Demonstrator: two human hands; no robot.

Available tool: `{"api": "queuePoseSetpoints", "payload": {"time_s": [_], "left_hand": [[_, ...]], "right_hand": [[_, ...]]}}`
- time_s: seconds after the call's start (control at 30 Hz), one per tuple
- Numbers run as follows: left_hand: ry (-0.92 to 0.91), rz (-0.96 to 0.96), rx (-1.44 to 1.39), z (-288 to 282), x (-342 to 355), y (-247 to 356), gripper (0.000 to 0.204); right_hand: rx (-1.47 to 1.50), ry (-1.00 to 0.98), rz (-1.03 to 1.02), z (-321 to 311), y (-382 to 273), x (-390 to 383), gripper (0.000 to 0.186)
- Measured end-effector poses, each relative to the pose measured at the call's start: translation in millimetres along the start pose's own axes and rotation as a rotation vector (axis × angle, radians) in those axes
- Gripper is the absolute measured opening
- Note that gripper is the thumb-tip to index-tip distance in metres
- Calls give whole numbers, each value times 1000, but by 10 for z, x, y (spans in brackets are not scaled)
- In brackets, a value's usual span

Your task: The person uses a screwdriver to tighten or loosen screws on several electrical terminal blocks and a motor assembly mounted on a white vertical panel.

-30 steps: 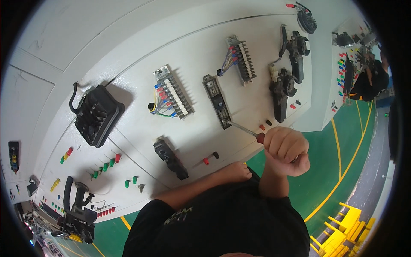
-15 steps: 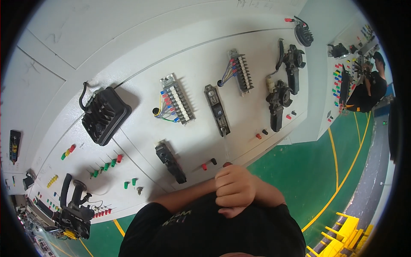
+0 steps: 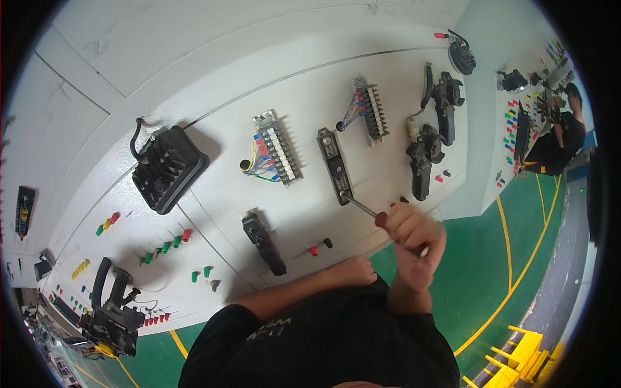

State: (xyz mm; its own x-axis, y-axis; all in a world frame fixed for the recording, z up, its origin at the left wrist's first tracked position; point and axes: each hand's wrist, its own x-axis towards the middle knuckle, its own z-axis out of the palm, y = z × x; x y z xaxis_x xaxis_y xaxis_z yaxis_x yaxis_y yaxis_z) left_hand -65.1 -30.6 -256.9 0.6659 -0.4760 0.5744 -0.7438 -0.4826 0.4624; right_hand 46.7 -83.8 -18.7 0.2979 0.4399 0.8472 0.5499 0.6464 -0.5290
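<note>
My right hand [image 3: 417,239], somewhat blurred, is wrapped round the handle of a screwdriver [image 3: 366,208]. Its dark red grip shows above the fingers, and the metal shaft slants up and left. The tip meets the near end of a long black switch strip [image 3: 335,169] on the pale panel. My left hand [image 3: 358,270] rests low in front of my chest near the panel's edge, its fingers curled; whatever they may hold is hidden. Close to my right hand are a red and a black socket, partly covered by it.
Two terminal blocks [image 3: 280,155] with wires flank the strip. A black rocker unit [image 3: 263,244], a square lamp [image 3: 169,169] and column switches [image 3: 424,158] are mounted on the panel [image 3: 213,152]. Green floor lies beyond its edge. A person in black [image 3: 557,139] stands at far right.
My right hand has moved right and slightly up, away from my left hand. The screwdriver, upright before, now leans to the right, its tip still at the strip's near end.
</note>
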Motion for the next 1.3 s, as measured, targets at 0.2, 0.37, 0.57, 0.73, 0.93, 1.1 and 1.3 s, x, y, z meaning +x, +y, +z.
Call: {"api": "queuePoseSetpoints", "payload": {"time_s": [0.2,0.37,0.57,0.73,0.93,1.1,1.3], "left_hand": [[-328,89,64,-275,107,91,8],[-324,67,46,-272,101,94,9],[-303,91,82,-282,103,97,10],[-256,72,108,-211,74,105,12],[-136,115,70,36,17,1,13],[-224,112,104,-88,27,81,13],[-277,78,118,-117,48,59,12]], "right_hand": [[-299,410,644,48,-526,85,42],[-936,-17,437,-170,-680,108,45],[-990,184,496,-3,-543,52,46],[-609,222,296,-47,-440,73,47],[-930,-76,203,-107,-428,208,27],[-676,249,237,200,-160,130,29],[-390,152,584,173,-377,294,32]]}}
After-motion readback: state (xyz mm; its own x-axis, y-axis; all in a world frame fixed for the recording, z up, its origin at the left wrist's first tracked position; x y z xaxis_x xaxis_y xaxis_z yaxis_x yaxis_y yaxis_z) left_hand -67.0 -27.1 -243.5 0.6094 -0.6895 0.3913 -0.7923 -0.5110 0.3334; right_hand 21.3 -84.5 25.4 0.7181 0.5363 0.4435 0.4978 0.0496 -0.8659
